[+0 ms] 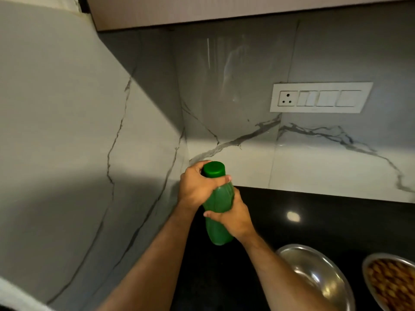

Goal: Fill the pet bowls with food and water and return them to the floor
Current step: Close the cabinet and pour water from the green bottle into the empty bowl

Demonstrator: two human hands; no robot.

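You have a glossy black bench [336, 212] set against the marble wall; on it, at your right, sits an empty steel bowl [314, 277]; just beside it, a second bowl [390, 283] holds brown kibble.

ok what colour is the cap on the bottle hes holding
Dark green, like the bottle itself; the cap shows clearly in the head view.
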